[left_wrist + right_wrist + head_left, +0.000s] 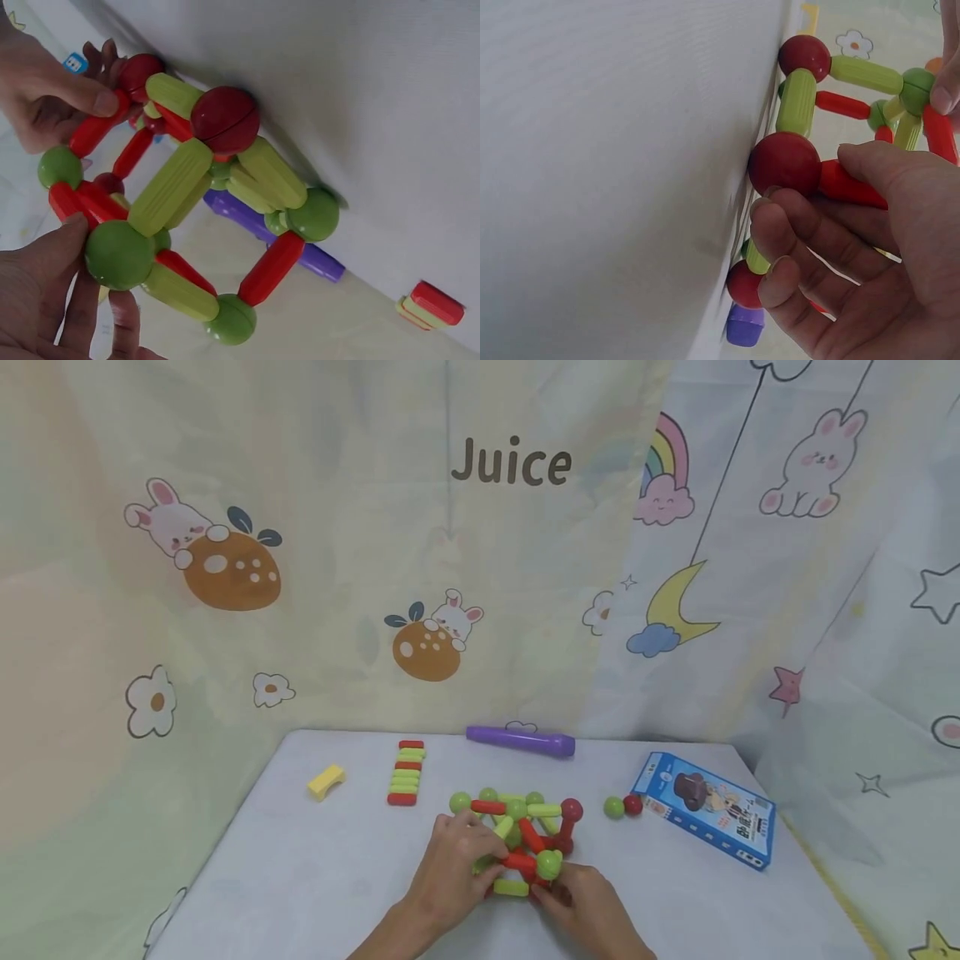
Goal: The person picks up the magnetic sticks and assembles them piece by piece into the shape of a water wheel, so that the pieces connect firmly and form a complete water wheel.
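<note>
A frame built of red and green rods and balls (516, 808) stands on the white table before me. My left hand (453, 860) pinches a red rod (71, 204) of it beside a green ball (120, 255). From the near right, my right hand (588, 902) holds another red rod (851, 184) between thumb and fingers. Those fingers touch the red ball (784, 163) at that rod's lower end. In the right wrist view, a green rod (796, 103) joins this ball to a second red ball (804, 58). Part of the frame's near side is hidden behind my hands.
Several red and green rods (407, 773) lie in a row at the left, with a yellow arched block (326, 782) farther left. A purple tube (521, 741) lies at the back. On the right are a green ball (613, 807), a red ball (633, 805) and a blue box (708, 810).
</note>
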Tool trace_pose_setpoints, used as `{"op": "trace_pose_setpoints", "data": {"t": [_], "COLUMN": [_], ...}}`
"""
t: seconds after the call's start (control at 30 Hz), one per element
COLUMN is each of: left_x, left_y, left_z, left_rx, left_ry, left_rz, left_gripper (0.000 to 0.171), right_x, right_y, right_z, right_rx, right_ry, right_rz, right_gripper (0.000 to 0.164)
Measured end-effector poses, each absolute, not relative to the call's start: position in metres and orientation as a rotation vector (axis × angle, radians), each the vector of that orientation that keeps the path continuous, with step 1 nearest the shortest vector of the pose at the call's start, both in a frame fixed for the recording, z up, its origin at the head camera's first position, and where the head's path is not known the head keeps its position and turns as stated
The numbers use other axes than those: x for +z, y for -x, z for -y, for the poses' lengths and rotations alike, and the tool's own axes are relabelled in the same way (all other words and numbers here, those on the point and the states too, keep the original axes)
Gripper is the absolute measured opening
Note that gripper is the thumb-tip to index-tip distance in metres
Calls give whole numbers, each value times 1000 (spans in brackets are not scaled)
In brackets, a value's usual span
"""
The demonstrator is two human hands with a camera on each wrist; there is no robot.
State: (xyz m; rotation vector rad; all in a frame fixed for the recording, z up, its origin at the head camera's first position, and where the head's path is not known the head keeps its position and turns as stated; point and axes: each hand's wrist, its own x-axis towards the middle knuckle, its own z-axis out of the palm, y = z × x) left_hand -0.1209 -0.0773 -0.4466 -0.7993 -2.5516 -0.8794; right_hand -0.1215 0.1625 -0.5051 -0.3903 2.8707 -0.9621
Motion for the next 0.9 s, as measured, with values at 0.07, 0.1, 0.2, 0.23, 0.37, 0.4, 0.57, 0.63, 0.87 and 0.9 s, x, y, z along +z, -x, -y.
{"op": "trace_pose_setpoints", "data": {"t": [0.07,0.1,0.2,0.23,0.37,0.4,0.57,0.63,0.87,0.9], "left_x": [-448,-448,-449,-450,-454,-455,-463,-473,-511,-514], "left_y": [121,121,122,122,126,128,156,174,214,216], "left_z": [77,77,78,78,83,87,129,153,217,221], "left_rx": [-858,-852,-835,-833,-912,-976,-1296,-1289,-1041,-1005], "left_ry": [791,788,791,797,829,812,479,285,-62,-63], "left_rz": [2555,2556,2549,2542,2472,2457,2385,2420,2767,2797], "left_gripper": [14,14,15,15,19,20,22,24,35,36], "right_x": [-505,-505,-505,-505,-505,-506,-504,-504,-506,-506], "right_y": [122,122,121,121,119,119,118,118,124,127], "right_z": [-162,-162,-161,-161,-159,-158,-162,-168,-197,-199], "right_rx": [-957,-956,-948,-942,-919,-913,-894,-920,-1200,-1222], "right_ry": [397,400,405,404,389,384,341,334,167,136], "right_rz": [-2878,-2882,-2903,-2914,-2944,-2947,-2907,-2867,-2807,-2820], "right_gripper": [16,16,16,16,18,18,24,27,40,44]}}
